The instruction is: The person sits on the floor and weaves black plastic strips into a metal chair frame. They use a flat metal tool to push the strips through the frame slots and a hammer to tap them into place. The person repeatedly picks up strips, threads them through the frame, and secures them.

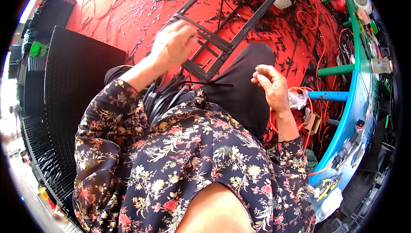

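My left hand (pixel 172 44) is curled around a dark strip at a crossbar of the black metal frame (pixel 239 32), which leans against my knee on the red floor. A bundle of black plastic strips (pixel 165 96) lies across my lap under that hand. My right hand (pixel 270 83) is raised over my right knee with its fingertips pinched together; something thin may be between them, but I cannot make it out. Both arms wear dark flowered sleeves.
Black woven panels (pixel 72 74) stand at my left. Short black offcuts (pixel 141 14) and orange cords (pixel 308 19) litter the red floor. A blue and green bench (pixel 361 87) with tools curves along the right. Another person's foot (pixel 284 0) rests at the top.
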{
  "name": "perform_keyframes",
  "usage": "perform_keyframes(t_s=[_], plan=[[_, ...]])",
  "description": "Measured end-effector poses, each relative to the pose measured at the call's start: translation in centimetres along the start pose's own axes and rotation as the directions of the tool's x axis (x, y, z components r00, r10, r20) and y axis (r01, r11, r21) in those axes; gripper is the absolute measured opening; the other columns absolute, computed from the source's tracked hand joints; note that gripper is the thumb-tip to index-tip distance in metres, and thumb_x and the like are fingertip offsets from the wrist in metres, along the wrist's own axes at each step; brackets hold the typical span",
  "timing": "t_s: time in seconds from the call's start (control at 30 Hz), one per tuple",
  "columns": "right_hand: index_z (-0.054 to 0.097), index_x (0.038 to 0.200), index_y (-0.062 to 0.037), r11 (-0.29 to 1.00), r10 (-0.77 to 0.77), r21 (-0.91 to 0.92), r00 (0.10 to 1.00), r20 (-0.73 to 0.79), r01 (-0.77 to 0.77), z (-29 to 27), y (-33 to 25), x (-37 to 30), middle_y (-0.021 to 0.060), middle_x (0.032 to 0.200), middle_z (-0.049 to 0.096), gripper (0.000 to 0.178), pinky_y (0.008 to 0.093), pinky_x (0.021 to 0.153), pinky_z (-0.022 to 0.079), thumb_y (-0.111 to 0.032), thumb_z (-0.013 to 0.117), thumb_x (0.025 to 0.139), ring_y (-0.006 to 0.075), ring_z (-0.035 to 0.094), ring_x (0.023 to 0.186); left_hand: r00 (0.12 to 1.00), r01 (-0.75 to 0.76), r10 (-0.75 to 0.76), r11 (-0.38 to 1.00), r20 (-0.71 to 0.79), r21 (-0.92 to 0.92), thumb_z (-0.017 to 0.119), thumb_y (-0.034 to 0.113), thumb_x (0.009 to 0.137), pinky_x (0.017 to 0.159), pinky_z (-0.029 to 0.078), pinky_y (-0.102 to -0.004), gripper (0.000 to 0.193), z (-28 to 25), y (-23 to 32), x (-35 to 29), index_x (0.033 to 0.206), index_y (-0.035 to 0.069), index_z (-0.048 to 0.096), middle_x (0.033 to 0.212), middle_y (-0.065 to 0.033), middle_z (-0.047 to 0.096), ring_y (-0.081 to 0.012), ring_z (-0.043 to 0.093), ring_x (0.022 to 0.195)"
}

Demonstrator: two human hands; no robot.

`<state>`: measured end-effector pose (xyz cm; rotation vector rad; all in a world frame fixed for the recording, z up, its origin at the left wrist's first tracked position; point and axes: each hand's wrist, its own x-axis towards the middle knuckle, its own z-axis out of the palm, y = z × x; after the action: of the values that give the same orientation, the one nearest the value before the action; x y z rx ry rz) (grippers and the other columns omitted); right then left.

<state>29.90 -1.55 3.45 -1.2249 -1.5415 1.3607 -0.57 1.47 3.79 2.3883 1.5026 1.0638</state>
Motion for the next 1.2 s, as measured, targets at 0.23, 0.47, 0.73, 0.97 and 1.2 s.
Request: perform_keyframes(t_s=[0.23,0.47,0.73,0.97,1.2], plan=[[0.057,0.105,0.0029,0.995,0.048,-0.082,0.99,-0.135,-0.059,-2.9,3.1,-5.7,0.0101,0.091,0.063,0.022,0.0288,0.074,0.051,-0.01,0.055,0.087,0.0158,0.063,0.079,0.838,0.234,-0.221,0.972,0.499,0.038,0.059,0.041,0.081,0.072,0.047,-0.0449,0.047,5.4,2.2,0.8,0.104,0.001,0.053,0.087,-0.0242,0.062,-0.0411,0.06,0.087],[0.059,0.097,-0.0017,0.931,-0.16,-0.363,0.875,-0.457,-0.019,-7.9,1.5,-11.0,0.0098,0.079,0.061,0.015,0.0273,0.062,0.049,-0.005,0.057,0.083,0.0112,0.061,0.073,0.916,0.236,-0.185,0.966,0.356,-0.105,0.055,0.027,0.087,0.054,0.039,-0.0383,0.028,5.2,-1.5,-0.8,0.08,0.001,0.048,0.064,-0.0189,0.048,-0.0346,0.05,0.057],[0.061,0.096,-0.0074,0.507,-0.475,-0.576,0.349,-0.808,-0.642,-27.2,3.6,-27.2,0.0113,0.078,0.064,0.016,0.0351,0.063,0.05,-0.006,0.052,0.082,0.0233,0.066,0.069,0.932,0.193,-0.134,0.97,0.337,-0.148,0.055,0.022,0.088,0.051,0.037,-0.0343,0.026,6.0,-3.2,-1.2,0.078,0.001,0.045,0.06,-0.0155,0.041,-0.0227,0.038,0.052],[0.064,0.101,-0.0052,0.111,-0.069,-0.018,0.011,-0.998,-0.994,-31.5,4.2,-40.1,0.0185,0.101,0.063,0.031,0.0414,0.085,0.044,-0.027,0.056,0.081,0.0355,0.058,0.098,0.864,0.201,-0.107,0.969,0.492,-0.141,0.055,0.021,0.088,0.052,0.036,-0.0315,0.026,4.6,-3.1,-1.1,0.076,0.0,0.043,0.06,-0.0106,0.038,-0.0143,0.035,0.056],[0.054,0.121,-0.0039,-0.052,0.028,-0.127,0.126,-0.992,-0.99,-31.9,8.2,-40.8,0.0209,0.119,0.055,0.056,0.0414,0.094,0.04,-0.037,0.063,0.077,0.0348,0.052,0.112,0.831,0.207,-0.118,0.973,0.544,-0.106,0.055,0.02,0.087,0.049,0.032,-0.0317,0.026,1.8,-7.3,-2.1,0.074,0.0,0.044,0.057,-0.0083,0.035,-0.0135,0.034,0.054]])
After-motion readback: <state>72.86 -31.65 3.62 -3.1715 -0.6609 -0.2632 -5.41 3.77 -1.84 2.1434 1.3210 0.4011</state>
